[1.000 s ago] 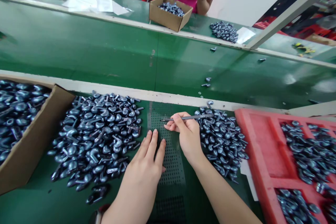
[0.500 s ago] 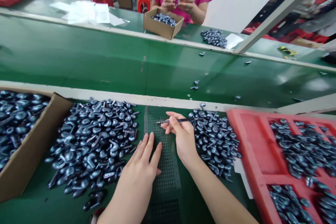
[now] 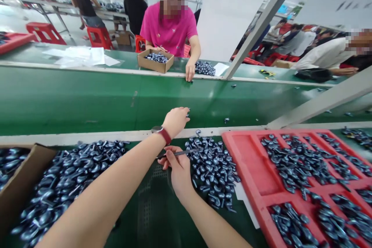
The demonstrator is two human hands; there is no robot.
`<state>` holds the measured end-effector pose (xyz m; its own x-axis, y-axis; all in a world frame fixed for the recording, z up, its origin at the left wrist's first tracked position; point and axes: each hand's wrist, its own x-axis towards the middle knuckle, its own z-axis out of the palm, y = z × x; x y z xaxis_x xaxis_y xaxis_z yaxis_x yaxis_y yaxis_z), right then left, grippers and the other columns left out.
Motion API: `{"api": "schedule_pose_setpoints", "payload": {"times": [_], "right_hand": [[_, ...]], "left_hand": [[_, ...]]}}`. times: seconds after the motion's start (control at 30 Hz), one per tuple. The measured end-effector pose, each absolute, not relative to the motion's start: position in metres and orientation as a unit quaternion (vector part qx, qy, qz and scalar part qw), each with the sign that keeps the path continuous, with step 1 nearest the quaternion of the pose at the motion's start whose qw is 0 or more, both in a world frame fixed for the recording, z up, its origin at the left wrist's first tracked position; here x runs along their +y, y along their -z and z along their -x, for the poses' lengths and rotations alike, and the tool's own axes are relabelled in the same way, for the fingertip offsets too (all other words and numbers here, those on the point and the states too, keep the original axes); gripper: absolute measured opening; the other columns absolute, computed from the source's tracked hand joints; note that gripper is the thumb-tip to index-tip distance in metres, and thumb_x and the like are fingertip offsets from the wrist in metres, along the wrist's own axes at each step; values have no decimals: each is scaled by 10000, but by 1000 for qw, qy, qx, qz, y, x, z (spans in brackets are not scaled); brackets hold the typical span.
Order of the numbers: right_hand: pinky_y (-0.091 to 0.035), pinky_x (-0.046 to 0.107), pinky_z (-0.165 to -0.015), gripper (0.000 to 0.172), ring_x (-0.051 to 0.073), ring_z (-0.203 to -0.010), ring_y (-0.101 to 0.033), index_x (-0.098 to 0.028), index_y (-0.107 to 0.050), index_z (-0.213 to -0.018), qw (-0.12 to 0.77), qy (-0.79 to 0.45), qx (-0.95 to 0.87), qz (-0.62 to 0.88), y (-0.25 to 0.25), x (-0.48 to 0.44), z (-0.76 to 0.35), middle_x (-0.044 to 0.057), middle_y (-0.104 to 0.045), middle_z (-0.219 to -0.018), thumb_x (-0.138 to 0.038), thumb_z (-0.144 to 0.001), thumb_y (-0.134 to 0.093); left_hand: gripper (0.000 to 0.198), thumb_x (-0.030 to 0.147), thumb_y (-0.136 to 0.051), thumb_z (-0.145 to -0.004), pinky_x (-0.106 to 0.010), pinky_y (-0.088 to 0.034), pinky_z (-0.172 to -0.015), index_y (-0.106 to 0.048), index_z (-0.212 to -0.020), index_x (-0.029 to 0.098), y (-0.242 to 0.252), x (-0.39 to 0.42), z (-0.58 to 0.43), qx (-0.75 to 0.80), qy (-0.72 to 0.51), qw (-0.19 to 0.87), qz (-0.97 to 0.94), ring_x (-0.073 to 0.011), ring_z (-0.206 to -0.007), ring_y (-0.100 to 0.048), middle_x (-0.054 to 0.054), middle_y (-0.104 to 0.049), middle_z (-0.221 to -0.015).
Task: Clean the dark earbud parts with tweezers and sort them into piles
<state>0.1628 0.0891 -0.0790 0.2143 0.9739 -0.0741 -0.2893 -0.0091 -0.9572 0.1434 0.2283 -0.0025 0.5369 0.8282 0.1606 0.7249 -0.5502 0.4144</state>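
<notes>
Head view: left hand (image 3: 176, 121) has moved out over the green conveyor belt (image 3: 72, 100)
Curled, but I can't tell if it holds anything; right hand (image 3: 179, 171) pinches a slim pen-like tool (image 3: 177, 153).

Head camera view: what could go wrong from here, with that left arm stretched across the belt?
The left hand reaches over the green conveyor belt, with the forearm low above the loose pile of metal parts, so it might brush and scatter them. The thin pen-like tool in the right hand points towards that forearm and could poke it. Stray parts on the belt could be missed.
</notes>
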Motion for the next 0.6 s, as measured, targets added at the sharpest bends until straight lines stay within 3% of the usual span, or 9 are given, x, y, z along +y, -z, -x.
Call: {"api": "schedule_pose_setpoints", "payload": {"times": [0.17,0.3,0.43,0.53,0.6], "right_hand": [[-480,233,-499,216,75,-501,-535,-138,-596,-920,607,-522,-356,483,77,88,-165,-30,-604,-729,-346,-928,-537],[-514,272,-568,208,97,-556,-579,-139,-601,-925,612,-528,-345,477,72,87,-166,-29,-610,-726,-340,-925,-544],[-511,272,-567,201,96,-537,-574,-139,-606,-908,622,-541,-333,458,71,88,-166,-41,-602,-689,-335,-916,-560],[-468,230,-497,174,82,-482,-540,-142,-611,-890,626,-554,-320,446,68,88,-167,-43,-618,-652,-314,-894,-589],[-487,235,-521,130,85,-481,-542,-161,-622,-878,629,-565,-306,436,59,86,-167,-36,-645,-628,-289,-874,-602]], "left_hand": [[266,291,-570,-887,-435,-524,-819,-592,-1118,160,30,254,-160,428,-181,202,-862,-220,-970,-618,-87,-619,-1142],[228,271,-569,-888,-426,-531,-804,-604,-1077,148,20,245,-142,436,-250,262,-824,-211,-939,-629,-77,-636,-1093],[183,223,-562,-890,-302,-543,-788,-563,-1043,122,-9,191,-97,445,-350,335,-753,-151,-875,-642,-88,-652,-1023],[119,254,-543,-903,-229,-539,-725,-597,-980,182,-24,125,-51,436,-399,392,-705,-128,-842,-631,-42,-660,-944],[119,211,-534,-908,-201,-528,-694,-638,-958,240,-23,82,-24,404,-448,529,-597,-100,-765,-617,-1,-646,-887]]}}
